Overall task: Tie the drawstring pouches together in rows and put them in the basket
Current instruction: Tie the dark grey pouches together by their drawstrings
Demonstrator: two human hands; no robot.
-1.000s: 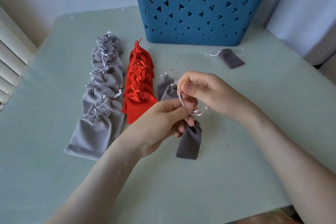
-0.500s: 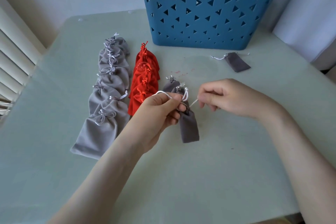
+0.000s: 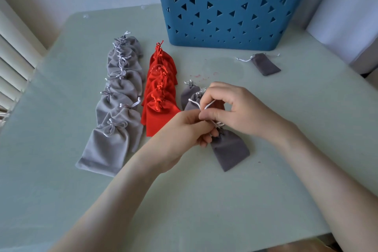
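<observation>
A dark grey pouch (image 3: 229, 150) lies on the table below my hands. Its white drawstring (image 3: 197, 104) loops up to two more dark grey pouches (image 3: 191, 96) behind. My left hand (image 3: 184, 129) pinches the string at the pouch's neck. My right hand (image 3: 235, 106) meets it from the right and pinches the same string. A row of light grey pouches (image 3: 118, 108) and a row of red pouches (image 3: 160, 96) lie tied at the left. The blue basket (image 3: 231, 8) stands at the back.
One loose dark grey pouch (image 3: 266, 64) with a white string lies at the right, just in front of the basket. White blind slats (image 3: 12, 67) run along the left edge. The pale green table (image 3: 204, 200) reaches to the near edge.
My right hand has moved left from pulling the string out and now meets my left hand over the pouch's neck. The pouch has swung so its bottom points lower right.
</observation>
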